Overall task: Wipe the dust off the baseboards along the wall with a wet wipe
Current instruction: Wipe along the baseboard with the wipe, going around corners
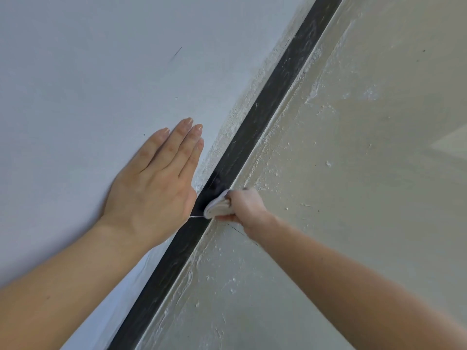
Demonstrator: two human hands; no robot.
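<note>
Fingers of right hand (246,207) curled tight round folded wet wipe (217,206), pressing it on black baseboard (255,125) at floor (353,173) edge. Left hand (151,188) flat, fingers straight together, palm on wall (101,72) just beside.

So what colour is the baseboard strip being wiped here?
Black, with pale dusty smears; the baseboard shows clearly in the head view, the only one given.
</note>
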